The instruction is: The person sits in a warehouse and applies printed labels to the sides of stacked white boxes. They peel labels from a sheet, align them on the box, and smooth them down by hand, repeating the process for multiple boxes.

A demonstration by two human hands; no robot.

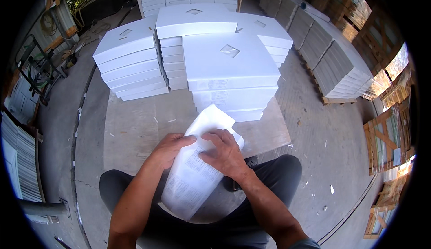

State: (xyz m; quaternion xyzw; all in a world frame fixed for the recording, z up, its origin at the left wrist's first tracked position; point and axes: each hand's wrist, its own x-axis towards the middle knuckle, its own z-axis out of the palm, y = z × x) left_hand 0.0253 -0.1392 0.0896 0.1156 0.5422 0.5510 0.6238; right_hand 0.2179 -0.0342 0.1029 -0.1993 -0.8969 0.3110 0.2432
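A curled sheaf of white label sheets [193, 177] with rows of printed text lies tilted between my knees, its blank far end bent upward. My left hand [169, 149] is closed on its left edge, thumb on top and fingers beneath. On the upper right part of the sheets sits my right hand [223, 153], its fingers bent and the thumb curled toward them, closing on the paper. Whether a single label is between those fingertips is too small to tell. Just beyond stands a stack of white boxes [231, 67] with printed labels on the near side.
More stacked white boxes [128, 60] stand behind and to the left on a flat board [130, 136]. Long panels [323, 55] lie on a pallet at the right, near wooden crates [388, 136]. A hand truck [38, 67] stands at far left. White scraps dot the concrete floor.
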